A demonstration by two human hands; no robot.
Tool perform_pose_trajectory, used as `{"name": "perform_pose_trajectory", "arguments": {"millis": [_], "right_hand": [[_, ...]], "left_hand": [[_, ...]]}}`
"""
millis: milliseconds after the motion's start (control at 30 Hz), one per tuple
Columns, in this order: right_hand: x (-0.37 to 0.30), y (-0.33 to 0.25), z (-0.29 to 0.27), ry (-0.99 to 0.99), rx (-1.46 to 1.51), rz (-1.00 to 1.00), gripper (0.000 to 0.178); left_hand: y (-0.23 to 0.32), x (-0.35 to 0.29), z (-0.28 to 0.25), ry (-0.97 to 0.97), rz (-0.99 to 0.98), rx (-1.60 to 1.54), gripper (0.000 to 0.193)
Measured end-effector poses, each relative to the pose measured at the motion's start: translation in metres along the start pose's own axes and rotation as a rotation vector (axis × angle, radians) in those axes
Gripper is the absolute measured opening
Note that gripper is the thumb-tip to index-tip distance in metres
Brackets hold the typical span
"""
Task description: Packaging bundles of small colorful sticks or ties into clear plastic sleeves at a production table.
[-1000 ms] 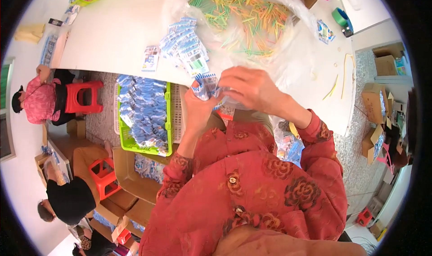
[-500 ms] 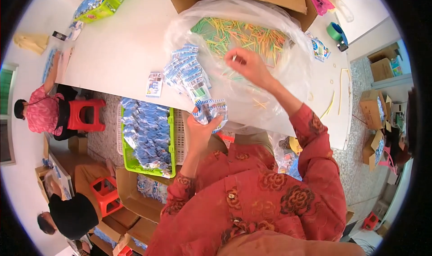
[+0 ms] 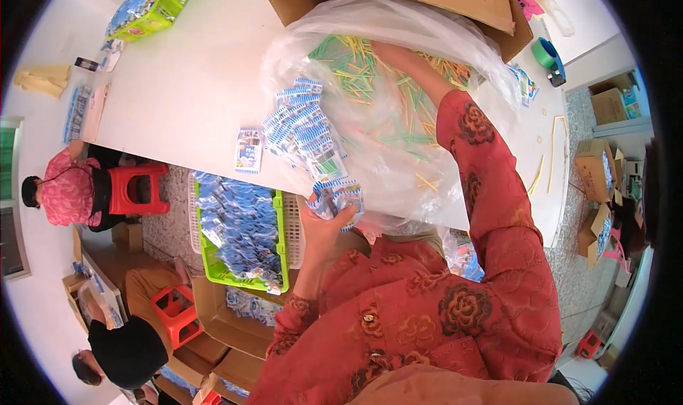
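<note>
Near the table's front edge my left hand (image 3: 329,227) is closed on small blue-and-white packets (image 3: 347,193), its thumb across their face. A fanned pile of like packets (image 3: 302,124) stretches away from it over the table and the bag's edge. One single packet (image 3: 248,150) lies flat to the left of the pile. My right hand (image 3: 395,55) reaches into a clear plastic bag (image 3: 380,160) of thin green, yellow and orange sticks (image 3: 346,67). Its fingers are hidden at the far side of the sticks.
A cardboard box (image 3: 398,1) stands behind the bag. Below the table edge at left is a green basket (image 3: 283,245) full of packets; another green basket (image 3: 160,14) sits far left. A tape roll (image 3: 545,52) lies at right. Two people sit at left near red stools (image 3: 139,189).
My right hand has moved away from me, deeper into the bag of sticks. The left hand keeps its grip on the packets. The whole view has shifted slightly.
</note>
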State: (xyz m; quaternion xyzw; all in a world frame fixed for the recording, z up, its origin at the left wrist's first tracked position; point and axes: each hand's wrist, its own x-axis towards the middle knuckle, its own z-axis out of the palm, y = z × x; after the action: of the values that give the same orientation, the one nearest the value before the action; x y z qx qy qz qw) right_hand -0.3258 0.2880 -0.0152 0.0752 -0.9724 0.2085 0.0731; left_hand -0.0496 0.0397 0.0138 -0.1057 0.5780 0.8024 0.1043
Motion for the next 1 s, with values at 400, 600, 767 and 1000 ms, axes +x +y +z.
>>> {"name": "perform_pose_trajectory", "arguments": {"millis": [400, 600, 767, 1000], "right_hand": [[-0.042, -0.072, -0.039, -0.017, 0.941, 0.329, 0.043], [-0.031, -0.084, -0.068, -0.003, 1.114, 0.451, 0.044], [0.028, -0.014, -0.006, 0.066, 0.597, 0.167, 0.044], [0.024, 0.012, 0.044, 0.106, 0.081, -0.070, 0.044]], "left_hand": [[-0.006, 0.007, -0.012, -0.007, -0.017, -0.043, 0.037], [-0.002, 0.004, -0.009, -0.024, -0.018, -0.041, 0.038], [-0.001, 0.003, -0.010, -0.028, -0.014, -0.055, 0.037], [0.000, -0.005, -0.003, -0.042, -0.009, -0.023, 0.036]]}}
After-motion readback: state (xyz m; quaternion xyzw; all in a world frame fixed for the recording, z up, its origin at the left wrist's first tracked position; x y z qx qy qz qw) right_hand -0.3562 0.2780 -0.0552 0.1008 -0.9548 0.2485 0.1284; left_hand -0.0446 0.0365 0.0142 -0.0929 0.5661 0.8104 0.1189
